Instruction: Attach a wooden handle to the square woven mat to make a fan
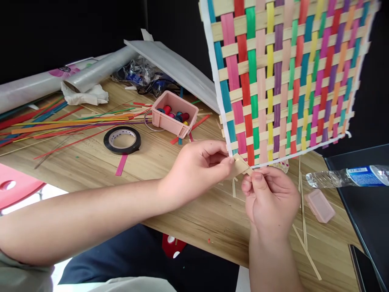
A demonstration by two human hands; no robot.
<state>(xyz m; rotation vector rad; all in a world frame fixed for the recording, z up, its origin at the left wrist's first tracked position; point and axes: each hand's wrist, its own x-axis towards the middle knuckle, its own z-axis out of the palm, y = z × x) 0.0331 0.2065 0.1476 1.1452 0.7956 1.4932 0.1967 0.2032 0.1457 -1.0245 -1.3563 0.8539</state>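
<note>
A woven panel [261, 77] of multicoloured vertical strips and pale wood-coloured horizontal strips is held up, tilted, at the upper right. White edging runs down its left side and along its bottom. My left hand [197, 166] is closed in a pinch at the panel's lower left corner. A flat beige strip [240, 165] sits across that corner, partly under my left fingertips. Just to the right, my right hand [270, 198] pinches the end of this strip below the bottom edging. Its curled fingers hide part of what it grips.
Black tape roll [122, 140], pink box [173, 115] of thread spools and loose coloured strips [75, 121] lie left. Plastic-wrapped rolls [100, 69] lie behind. At right are a bottle [349, 176], a small pink case [320, 206], thin pale strips [304, 202] and a phone [363, 269].
</note>
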